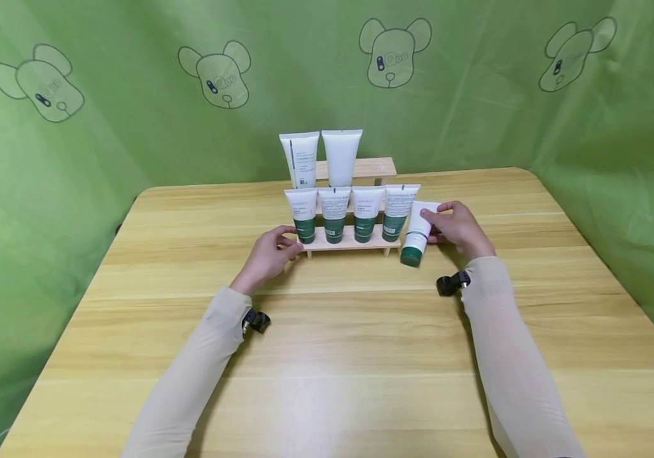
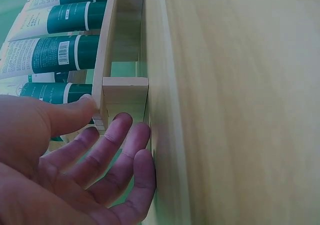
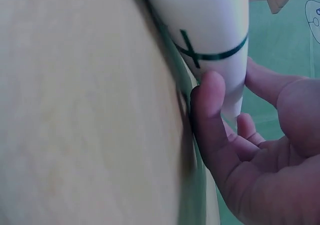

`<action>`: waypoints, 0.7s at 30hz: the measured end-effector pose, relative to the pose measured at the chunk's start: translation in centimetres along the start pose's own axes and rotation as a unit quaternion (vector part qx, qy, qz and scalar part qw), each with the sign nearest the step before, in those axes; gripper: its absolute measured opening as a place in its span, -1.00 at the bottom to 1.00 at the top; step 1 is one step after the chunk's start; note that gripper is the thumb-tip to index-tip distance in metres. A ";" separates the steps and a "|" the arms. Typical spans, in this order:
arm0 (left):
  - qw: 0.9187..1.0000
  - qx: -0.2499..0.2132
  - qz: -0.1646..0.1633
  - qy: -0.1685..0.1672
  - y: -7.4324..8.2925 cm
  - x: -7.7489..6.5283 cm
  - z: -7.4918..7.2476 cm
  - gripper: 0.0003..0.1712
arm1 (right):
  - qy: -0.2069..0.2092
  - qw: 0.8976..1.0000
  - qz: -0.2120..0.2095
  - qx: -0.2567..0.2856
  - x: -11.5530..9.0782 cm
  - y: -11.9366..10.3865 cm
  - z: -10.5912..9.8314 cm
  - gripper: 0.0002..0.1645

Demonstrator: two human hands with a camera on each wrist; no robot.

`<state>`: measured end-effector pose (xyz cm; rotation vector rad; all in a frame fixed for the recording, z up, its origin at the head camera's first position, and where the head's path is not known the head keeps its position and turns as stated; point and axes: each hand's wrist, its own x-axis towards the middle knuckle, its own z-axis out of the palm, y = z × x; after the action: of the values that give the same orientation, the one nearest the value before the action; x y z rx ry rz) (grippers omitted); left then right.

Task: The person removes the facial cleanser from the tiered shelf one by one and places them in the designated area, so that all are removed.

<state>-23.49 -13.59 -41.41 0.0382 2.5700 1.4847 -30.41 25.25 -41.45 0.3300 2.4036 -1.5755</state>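
My right hand [image 1: 457, 228] grips a white tube with a green cap [image 1: 418, 230] by its upper part. The tube leans, cap down, just off the right end of a tiered wooden rack [image 1: 350, 239]. In the right wrist view, thumb and fingers lie on either side of the white tube [image 3: 220, 40]. At the rack's left end is my left hand [image 1: 270, 256], its fingers loosely bent. The left wrist view shows its thumb [image 2: 75, 114] at the lower shelf's edge and its fingers below, beside a rack leg [image 2: 125, 89]. Several white-and-green tubes [image 1: 334, 213] stand cap down along the lower shelf.
Larger white tubes [image 1: 341, 156] stand higher up at the rack's left and middle, beside a bare stretch of the top shelf [image 1: 375, 167]. The rack sits toward the back of a wooden table [image 1: 327, 356]. A green curtain [image 1: 304, 83] with bear outlines hangs behind it.
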 end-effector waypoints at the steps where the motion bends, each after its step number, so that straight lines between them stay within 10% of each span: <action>1: 1.000 0.000 0.000 0.000 0.0 0.0 0.0 -0.45 | -0.002 1.000 0.000 -0.001 0.0 0.0 0.0 -0.11; 21: 1.000 -0.009 0.007 0.000 -0.1 -0.1 0.0 -0.47 | -0.151 0.988 -0.015 -0.033 -1.4 -1.4 -0.6 -0.08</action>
<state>-23.42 -13.62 -41.47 0.0548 2.5622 1.5128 -29.59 25.23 -39.58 0.0380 2.2271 -1.4367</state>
